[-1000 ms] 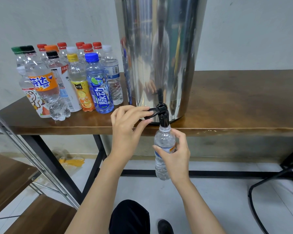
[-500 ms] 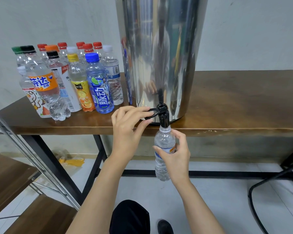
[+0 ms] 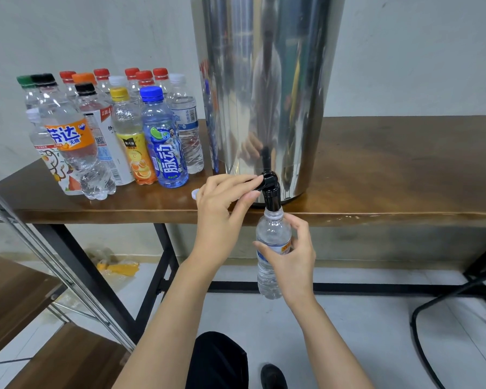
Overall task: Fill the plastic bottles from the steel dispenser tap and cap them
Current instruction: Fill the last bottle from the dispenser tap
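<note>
Two hands share one job: the right hand (image 3: pixel 292 262) curls fingers and thumb round the middle of a clear bottle (image 3: pixel 272 230), holding it upright so that its open neck meets the black tap (image 3: pixel 272 196) of the steel dispenser (image 3: pixel 264 80) directly above the grip. Just up and left of that grip, the left hand (image 3: pixel 219 211) pinches the tap's lever (image 3: pixel 253 182) between thumb and fingertips, wrist raised, probably to control the flow. Capped bottles (image 3: pixel 164 141) stand well to the left on the table (image 3: pixel 390 164).
</note>
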